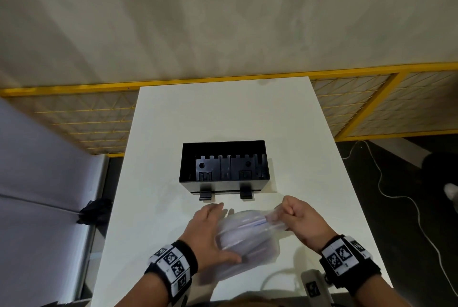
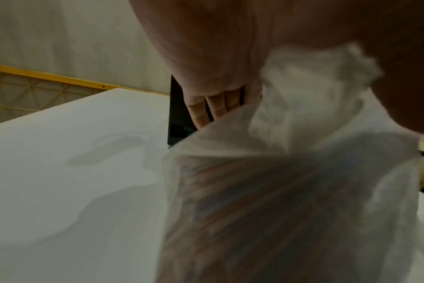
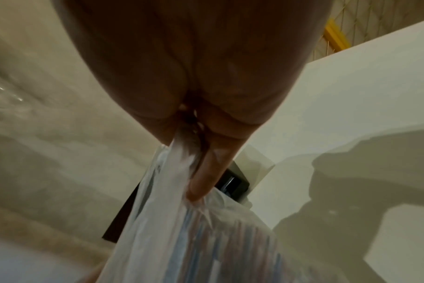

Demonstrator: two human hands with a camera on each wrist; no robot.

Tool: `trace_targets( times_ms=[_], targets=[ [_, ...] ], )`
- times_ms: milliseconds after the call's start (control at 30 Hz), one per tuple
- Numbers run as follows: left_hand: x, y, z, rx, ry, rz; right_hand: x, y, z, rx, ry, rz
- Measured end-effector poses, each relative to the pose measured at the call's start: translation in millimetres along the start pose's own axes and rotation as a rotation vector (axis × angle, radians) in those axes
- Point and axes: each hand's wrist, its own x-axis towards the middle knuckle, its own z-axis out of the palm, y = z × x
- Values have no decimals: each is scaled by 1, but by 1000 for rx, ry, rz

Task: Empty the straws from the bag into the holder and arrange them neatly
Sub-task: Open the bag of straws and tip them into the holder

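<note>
A white table (image 1: 223, 118) is standing against a low yellow-framed mesh fence (image 1: 371, 98), beyond which a pale grey-beige floor (image 1: 223, 22) is stretching away under soft, even light. A pale grey padded surface (image 1: 37, 170) is sitting to the left, and a white cable (image 1: 396, 197) is trailing across dark floor on the right.
</note>
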Motion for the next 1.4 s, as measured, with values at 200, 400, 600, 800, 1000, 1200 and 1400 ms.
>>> trace_targets(
  times_ms=[200,400,600,800,1000,1200,1400],
  targets=[
    [19,13,20,-14,-192,-39,-5,-15,13,187,-51,-40],
    [10,21,6,-204,-129,-54,-14,-25,-8,256,64,-57],
    [2,42,-34,-584,52,24,-47,-17,-50,218,204,-34],
    [15,87,-73,-1123,195,96,-57,2,-37,55,-164,116],
    [40,133,-81,-1472,256,140,-28,-28,-3,317,-289,84],
    [46,164,-80,-1453,208,178,-2,-47,8,1041,-38,-95],
    [45,142,-116,-1457,260,349,10,-51,-16,1106,38,-202]
  ],
)
